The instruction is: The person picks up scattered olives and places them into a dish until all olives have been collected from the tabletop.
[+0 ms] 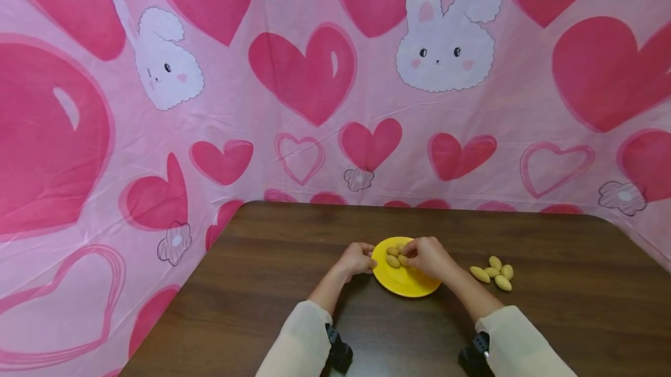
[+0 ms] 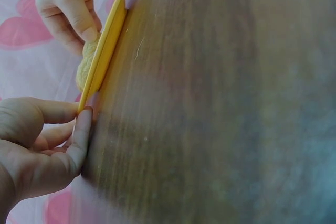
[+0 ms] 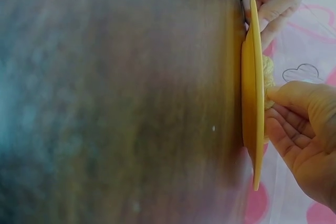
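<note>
A round yellow plate (image 1: pixel 406 286) sits on the table, holding several tan, oval nuts (image 1: pixel 393 261) that look like almonds in their shells. At its left edge, my left hand (image 1: pixel 358 260) pinches the rim; in the left wrist view the thumb and a finger of that hand (image 2: pixel 42 145) close on it from either side. My right hand (image 1: pixel 428 256) reaches over the plate from the right. Its thumb and fingers pinch a nut (image 3: pixel 269 98) low over the plate surface, as the right wrist view shows. The fingers partly hide that nut.
To the right of the plate, a loose cluster of several more nuts (image 1: pixel 491 272) lies on the dark brown wooden table (image 1: pixel 272 249). Behind the table hangs a pink cloth (image 1: pixel 299 109) with hearts and rabbits. Both wrists wear black cameras (image 1: pixel 341 353).
</note>
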